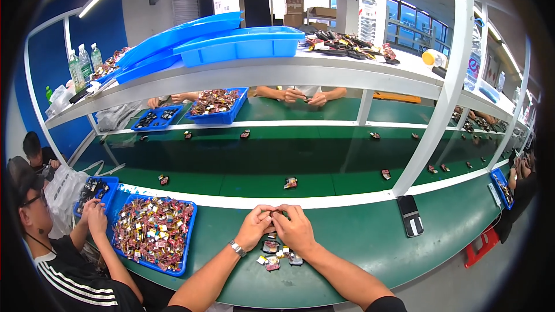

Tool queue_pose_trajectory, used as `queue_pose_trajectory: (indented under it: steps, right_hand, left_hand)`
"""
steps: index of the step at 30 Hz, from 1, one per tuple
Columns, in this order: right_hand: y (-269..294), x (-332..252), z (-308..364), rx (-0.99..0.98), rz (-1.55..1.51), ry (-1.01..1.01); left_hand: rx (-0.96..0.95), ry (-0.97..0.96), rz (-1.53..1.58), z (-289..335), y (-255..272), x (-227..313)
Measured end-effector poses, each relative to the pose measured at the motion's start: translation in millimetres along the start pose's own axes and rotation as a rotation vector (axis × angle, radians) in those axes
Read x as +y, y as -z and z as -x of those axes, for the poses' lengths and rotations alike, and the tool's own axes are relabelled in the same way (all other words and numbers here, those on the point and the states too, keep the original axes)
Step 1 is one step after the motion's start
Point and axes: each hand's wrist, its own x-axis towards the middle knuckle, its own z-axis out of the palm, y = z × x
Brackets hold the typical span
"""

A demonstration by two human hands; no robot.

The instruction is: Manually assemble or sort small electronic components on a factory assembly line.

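Taking our hands as the clock's centre, nearest us at six o'clock lies a loose cluster of small parts (272, 262), dark, reddish and pale, on the green worktop (347, 248). Just beyond, our left hand (256, 228) and right hand (295, 232) meet, fingers curled, thumbs and fingertips pinching a small dark piece (273, 214) between them. The fingers hide most of it, so we cannot tell its exact form.

We judge the step in hand to be close fingertip work on this one piece; the next move seems to call for a steady pinch from both hands and a clear view of its edges.

At nine o'clock, well apart from us, stands a blue tray (189, 248) heaped with similar parts; at three, a black flat case (410, 216) lies on the worktop. Farther off, just past twelve, a single part (290, 182) rests on the green belt (254, 186) beyond the white rail (335, 198).
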Motion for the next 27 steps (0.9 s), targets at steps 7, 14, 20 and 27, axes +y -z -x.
queue_pose_trajectory:
  steps: [7,14,20,27]
  right_hand:
    - [-6.9,11.7,-4.7,-0.026,-0.075,0.066]
    - [-11.0,150.6,-30.4,0.142,0.108,-0.393]
    - [-12.5,112.8,-42.8,0.094,0.393,-0.325]
    - [-40.8,96.0,-51.6,-0.182,0.428,-0.539]
  left_hand:
    - [0.011,-0.005,0.123,0.6,-0.9,6.0]
    - [0.077,-0.138,-0.588,-0.6,7.4,8.0]
    - [-0.217,-0.916,-1.794,8.1,-37.0,57.4]
    - [-0.517,-1.254,-1.935,31.0,-95.7,69.3]
